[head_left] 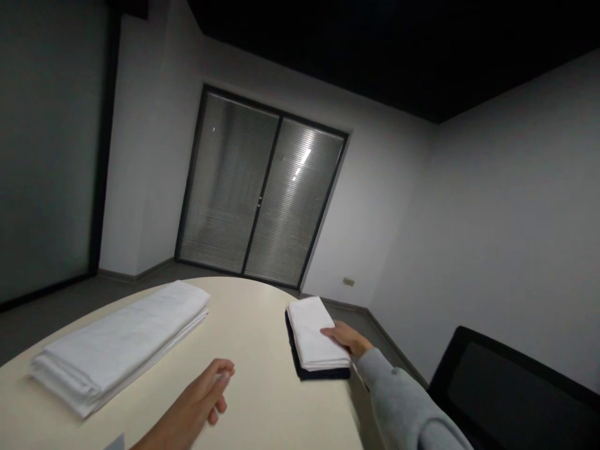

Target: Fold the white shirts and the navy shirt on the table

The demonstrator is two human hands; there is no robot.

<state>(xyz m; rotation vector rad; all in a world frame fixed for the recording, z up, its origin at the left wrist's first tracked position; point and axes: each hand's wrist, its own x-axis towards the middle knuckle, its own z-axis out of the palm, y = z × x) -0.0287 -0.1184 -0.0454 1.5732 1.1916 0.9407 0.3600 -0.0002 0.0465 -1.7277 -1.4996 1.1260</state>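
Observation:
On the right of the table, a folded white cloth (315,331) lies on top of a folded dark cloth (296,362), whose edges show along its left and near sides. My right hand (347,337) grips the white cloth at its right edge, with a digit lying over the top; the other fingers are mostly hidden. My left hand (209,394) hovers above the middle of the table, holding nothing, its fingers loosely bent and apart. To its left lies a larger, thicker stack of folded white cloth (126,340).
All the cloths lie on a pale round table (257,312). A black-framed chair (506,387) stands beyond the right edge. A glass door with blinds (262,194) is in the far wall, and a dark-framed glass panel (47,156) stands at left.

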